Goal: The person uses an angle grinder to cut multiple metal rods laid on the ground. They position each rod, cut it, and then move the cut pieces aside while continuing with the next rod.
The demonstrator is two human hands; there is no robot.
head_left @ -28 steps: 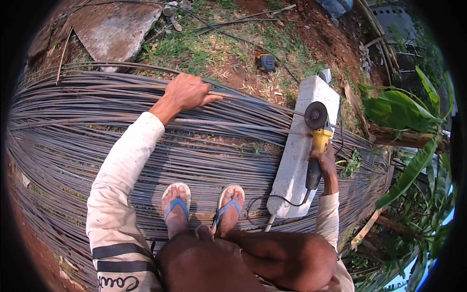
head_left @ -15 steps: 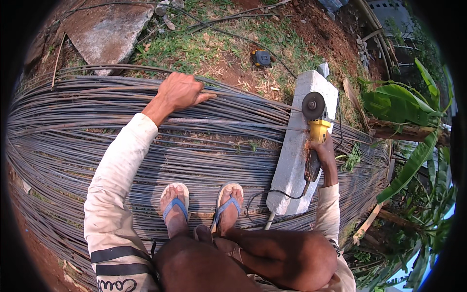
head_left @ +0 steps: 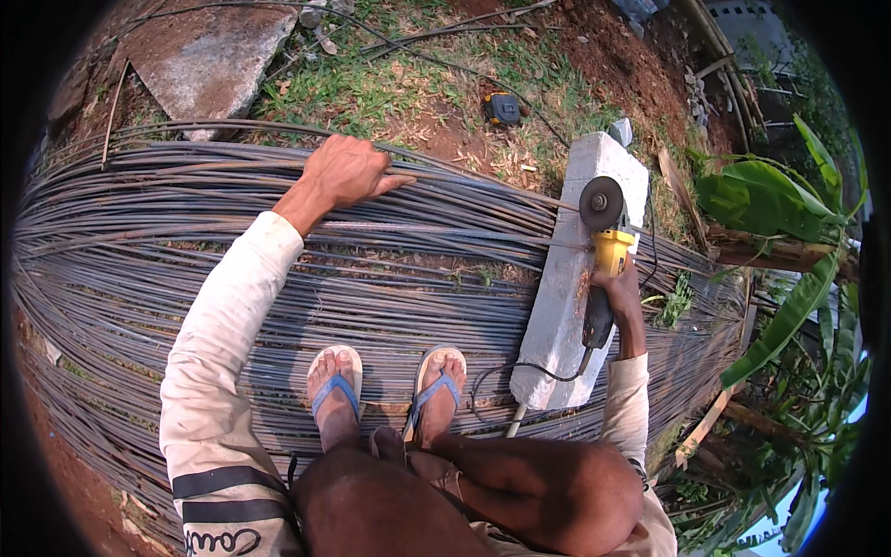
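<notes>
My right hand (head_left: 616,288) is wrapped round a yellow and black angle grinder (head_left: 612,249). The grinder's dark disc (head_left: 600,202) lies over the far part of a pale concrete block (head_left: 564,302), close to the ends of some steel rods. With fingers closed, my left hand (head_left: 345,174) grips steel rods (head_left: 445,190) in the far bundle, left of the block. How many rods it holds is hidden under the palm. From the grinder's rear a black cord (head_left: 543,369) loops down over the block's near end.
Long rods (head_left: 232,306) cover the ground under my sandalled feet (head_left: 336,395). Beyond them lie a black and yellow tape measure (head_left: 502,109) on the grass and a flat concrete slab (head_left: 209,70) at the far left. Banana leaves (head_left: 775,200) hang at the right.
Sparks that sprayed along the grinder toward my right hand have stopped. Both hands keep nearly the same place and grip.
</notes>
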